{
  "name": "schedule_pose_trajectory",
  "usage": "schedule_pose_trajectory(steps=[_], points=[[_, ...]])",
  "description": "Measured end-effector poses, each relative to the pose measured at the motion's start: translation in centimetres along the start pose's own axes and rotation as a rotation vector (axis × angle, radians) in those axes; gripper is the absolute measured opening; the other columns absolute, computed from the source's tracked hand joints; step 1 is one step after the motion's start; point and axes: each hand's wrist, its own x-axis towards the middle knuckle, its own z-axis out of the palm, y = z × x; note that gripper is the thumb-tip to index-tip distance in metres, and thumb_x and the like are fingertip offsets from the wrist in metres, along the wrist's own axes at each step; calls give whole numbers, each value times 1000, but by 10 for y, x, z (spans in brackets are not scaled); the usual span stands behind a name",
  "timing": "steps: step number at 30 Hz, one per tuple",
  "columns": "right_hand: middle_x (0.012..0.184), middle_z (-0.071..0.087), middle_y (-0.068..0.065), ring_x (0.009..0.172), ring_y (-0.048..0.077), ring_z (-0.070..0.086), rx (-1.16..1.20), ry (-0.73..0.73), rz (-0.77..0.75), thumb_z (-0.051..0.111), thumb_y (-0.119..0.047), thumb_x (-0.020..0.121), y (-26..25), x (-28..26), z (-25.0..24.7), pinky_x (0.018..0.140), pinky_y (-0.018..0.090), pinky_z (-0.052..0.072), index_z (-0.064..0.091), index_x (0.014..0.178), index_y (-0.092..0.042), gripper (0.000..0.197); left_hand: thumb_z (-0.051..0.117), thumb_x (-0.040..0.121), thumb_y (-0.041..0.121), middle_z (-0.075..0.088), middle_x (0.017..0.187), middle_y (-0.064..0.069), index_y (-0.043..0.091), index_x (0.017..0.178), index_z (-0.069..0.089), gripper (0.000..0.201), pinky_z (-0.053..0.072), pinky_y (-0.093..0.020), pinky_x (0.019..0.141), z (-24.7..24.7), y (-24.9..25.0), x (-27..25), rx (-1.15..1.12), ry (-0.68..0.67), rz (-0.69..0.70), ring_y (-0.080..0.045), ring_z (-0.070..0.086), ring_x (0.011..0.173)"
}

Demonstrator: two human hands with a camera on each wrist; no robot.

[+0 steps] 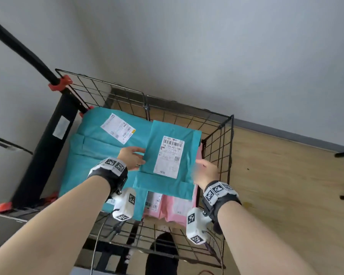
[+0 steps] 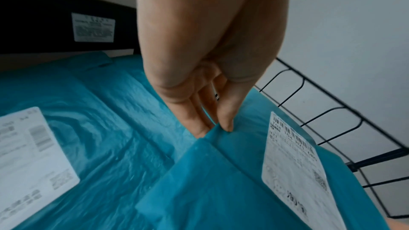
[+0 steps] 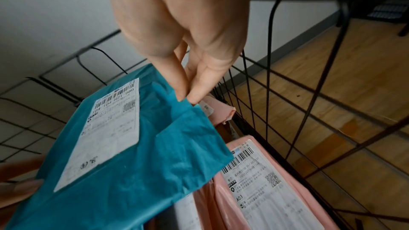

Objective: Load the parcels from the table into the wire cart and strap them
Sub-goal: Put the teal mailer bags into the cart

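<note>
Head view first: I have a small teal parcel point(image 1: 168, 157) held between my two hands over the wire cart point(image 1: 218, 133); my left hand point(image 1: 131, 158) pinches its left edge and my right hand point(image 1: 205, 173) its right edge, so the parcel spans the gap between the grips, its long axis running away from me; it lies partly over a large teal parcel point(image 1: 99, 147) out to the left of my left grip, with pink parcels point(image 1: 179, 207) below and toward me from my right grip. Neither hand is nearer; both are on it.

Left wrist view: my thumb and fingertips point(image 2: 225, 121) clamp a folded edge of the small teal parcel point(image 2: 221, 181); its white label point(image 2: 294, 160) lies just right of the pinch; the large teal parcel point(image 2: 99, 111) spreads away to the left of it, underneath.

Right wrist view: my fingertips point(image 3: 197, 92) nip the corner of the small teal parcel point(image 3: 137, 155), which stretches down and left from the pinch; a pink parcel point(image 3: 261, 186) sits lower and to the right, against the cart wall point(image 3: 270, 93). I judge the coming move is simply downward and flat, both pinches letting go together once the parcel rests on the stack; I see no strap near either grip.
</note>
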Motion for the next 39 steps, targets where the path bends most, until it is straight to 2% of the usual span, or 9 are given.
schedule_pose_trajectory(steps=[3, 6, 8, 11, 15, 18, 24, 30, 39], points=[[71, 56, -3, 69, 25, 58, 40, 24, 22, 39, 17, 88, 4, 21, 5, 51, 23, 46, 67, 104, -7, 40, 54, 85, -15, 54, 127, -29, -1, 124, 54, 41, 48, -16, 44, 5, 1, 29, 32, -38, -12, -18, 60, 73], [74, 60, 3, 79, 29, 60, 50, 22, 82, 40, 17, 87, 4, 42, 18, 62, 32, 51, 68, 103, -4, 38, 55, 84, -16, 56, 124, -32, 4, 119, 59, 41, 40, -14, 39, 9, 6, 55, 104, -16, -14, -13, 49, 52], [89, 68, 10, 85, 29, 64, 34, -27, 120, 44, 12, 86, 2, 54, 25, 73, 32, 57, 70, 100, -10, 37, 54, 84, -15, 60, 121, -27, 5, 121, 59, 42, 41, -12, 41, 11, 8, 67, 159, 16, -10, -14, 49, 56], [115, 65, 16, 105, 30, 64, -16, -147, 189, 58, 9, 83, -6, 61, 29, 81, 27, 53, 58, 122, -5, 42, 52, 83, -15, 64, 115, -21, 4, 121, 59, 43, 48, -16, 54, 13, 12, 77, 217, 13, -34, -21, 55, 74], [124, 60, 18, 111, 28, 60, -113, -200, 192, 69, 9, 75, -15, 56, 25, 100, 36, 46, 52, 128, 1, 56, 49, 82, -12, 66, 104, -16, 3, 120, 59, 42, 46, -28, 70, 14, 15, 69, 308, -33, -39, -21, 58, 82], [124, 60, 17, 109, 24, 60, -182, -232, 171, 70, 5, 76, -22, 49, 21, 101, 41, 46, 54, 127, -3, 55, 48, 84, -8, 64, 104, -14, 5, 116, 62, 37, 48, -28, 69, 10, 20, 49, 354, -11, -4, -22, 57, 85], [121, 60, 7, 103, 18, 59, -533, -338, -88, 62, -13, 87, -66, 3, 1, 84, 19, 42, 55, 128, -12, 42, 44, 89, 2, 60, 94, -7, 11, 113, 64, 33, 39, -11, 42, -4, 25, -14, 423, 94, 68, -18, 54, 64], [129, 58, 5, 117, 23, 54, -857, -412, -418, 55, -25, 92, -112, -62, -10, 94, 24, 39, 54, 129, -19, 37, 42, 89, 8, 63, 116, -9, 18, 117, 62, 36, 49, -30, 82, -17, 32, -102, 524, 261, 144, -27, 61, 103], [124, 61, 9, 111, 27, 58, -1052, -554, -928, 56, -27, 92, -124, -185, -3, 94, 33, 47, 55, 126, -17, 36, 42, 94, 19, 49, 130, -9, 17, 127, 54, 35, 42, -32, 97, -24, -25, -272, 575, 651, 119, -29, 54, 116]])
